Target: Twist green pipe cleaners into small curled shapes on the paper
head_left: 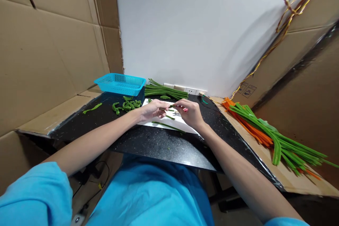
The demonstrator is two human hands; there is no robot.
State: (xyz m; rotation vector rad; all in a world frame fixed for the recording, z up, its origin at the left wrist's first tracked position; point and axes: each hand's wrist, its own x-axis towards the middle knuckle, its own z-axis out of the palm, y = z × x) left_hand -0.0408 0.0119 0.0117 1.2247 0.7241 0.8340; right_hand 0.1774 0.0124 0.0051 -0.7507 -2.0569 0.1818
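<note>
My left hand [153, 109] and my right hand [191, 112] meet over a white sheet [169, 123] on the black table [159, 144]. Between their fingertips they hold a thin green pipe cleaner [168, 107]. Something small and pink [185, 109] shows at my right hand's fingers; what it is cannot be told. Another straight green stem [168, 126] lies on the sheet below my hands. A pile of curled green pieces [128, 105] lies just left of my left hand.
A blue plastic basket [119, 83] stands at the back left. A bundle of green stems [165, 91] lies by the wall. Green and orange stems [267, 132] lie on cardboard at the right. Cardboard walls stand on both sides. One green piece [92, 108] lies far left.
</note>
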